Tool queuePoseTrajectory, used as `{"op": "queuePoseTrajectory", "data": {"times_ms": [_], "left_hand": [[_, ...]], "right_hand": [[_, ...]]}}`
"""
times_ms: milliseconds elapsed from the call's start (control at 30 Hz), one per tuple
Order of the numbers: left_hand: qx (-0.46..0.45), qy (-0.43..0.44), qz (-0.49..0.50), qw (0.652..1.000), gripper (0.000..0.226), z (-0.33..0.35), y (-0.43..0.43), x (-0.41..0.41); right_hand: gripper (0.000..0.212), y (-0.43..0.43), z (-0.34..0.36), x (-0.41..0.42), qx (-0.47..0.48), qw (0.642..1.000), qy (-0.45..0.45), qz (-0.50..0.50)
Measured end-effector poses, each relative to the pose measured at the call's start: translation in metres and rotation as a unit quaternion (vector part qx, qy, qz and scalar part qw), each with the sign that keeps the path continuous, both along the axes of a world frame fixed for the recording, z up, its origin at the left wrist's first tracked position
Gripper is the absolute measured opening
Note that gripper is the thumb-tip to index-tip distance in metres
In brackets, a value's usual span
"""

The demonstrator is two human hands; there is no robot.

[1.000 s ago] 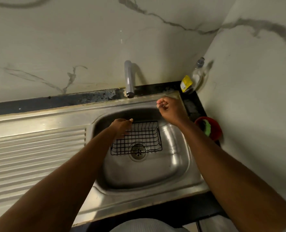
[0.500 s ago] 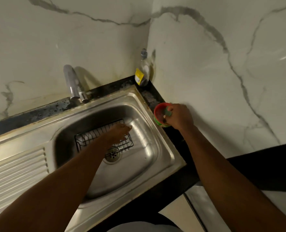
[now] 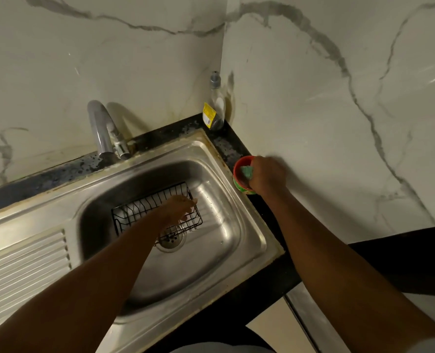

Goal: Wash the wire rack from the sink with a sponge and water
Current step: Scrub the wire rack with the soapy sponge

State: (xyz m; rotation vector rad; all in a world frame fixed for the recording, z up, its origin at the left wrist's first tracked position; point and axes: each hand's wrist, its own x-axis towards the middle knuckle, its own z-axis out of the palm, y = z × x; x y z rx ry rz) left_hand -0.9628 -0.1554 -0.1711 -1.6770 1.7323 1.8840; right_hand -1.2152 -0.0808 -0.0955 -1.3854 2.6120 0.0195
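Observation:
A black wire rack [image 3: 137, 210] lies in the steel sink [image 3: 226, 225], over the drain. My left hand [image 3: 179, 207] reaches into the basin and its fingers curl round the rack's right rim. On the dark counter to the right of the sink stands a small red bowl [image 3: 238, 178] with a green sponge [image 3: 247, 171] in it. My right hand [image 3: 267, 175] is at the bowl, fingers curled down onto the sponge. The chrome tap [image 3: 101, 131] stands behind the basin, and no water shows at its spout.
A clear bottle [image 3: 216, 108] with a yellow label stands in the back corner against the marble wall. The ribbed drainboard [image 3: 22, 266] stretches left of the basin. The dark counter edge [image 3: 282, 276] runs along the right side.
My right hand moved from near the tap over to the red bowl and now sits on the sponge. My head turned right. My left hand slid to the rack's right rim.

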Motion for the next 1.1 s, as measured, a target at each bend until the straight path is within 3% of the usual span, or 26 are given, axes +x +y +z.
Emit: {"op": "queuePoseTrajectory", "data": {"times_ms": [133,267,400,533,700,900,1000,1100], "left_hand": [[-0.002,-0.005,0.018,1.000,0.028,-0.009,-0.006,0.014],[-0.019,-0.049,-0.016,0.998,0.033,-0.025,-0.007,0.029],[-0.082,-0.132,-0.086,0.984,0.041,-0.039,-0.002,0.045],[-0.162,-0.211,-0.129,0.955,0.035,-0.049,0.004,0.074],[-0.157,-0.277,-0.256,0.913,0.051,-0.074,0.012,0.106],[-0.310,-0.271,-0.064,0.909,0.090,-0.074,0.040,0.130],[-0.234,-0.237,0.101,0.937,0.105,-0.072,0.039,0.134],[-0.202,-0.218,0.209,0.932,0.095,-0.068,0.017,0.136]], "right_hand": [[0.044,-0.007,0.007,-0.003,-0.081,0.996,-0.006,-0.023],[0.043,-0.009,0.005,-0.003,-0.059,0.998,-0.023,-0.025],[0.033,-0.014,0.019,0.008,-0.212,0.974,-0.075,-0.032],[0.035,-0.025,0.033,0.050,-0.310,0.930,-0.196,0.022],[0.041,-0.036,-0.005,0.109,-0.268,0.886,-0.378,0.012],[0.054,-0.039,-0.078,0.144,-0.131,0.889,-0.440,-0.005],[0.052,-0.044,-0.106,0.147,-0.098,0.892,-0.439,-0.036],[0.053,-0.053,-0.128,0.149,-0.065,0.895,-0.438,-0.048]]}}
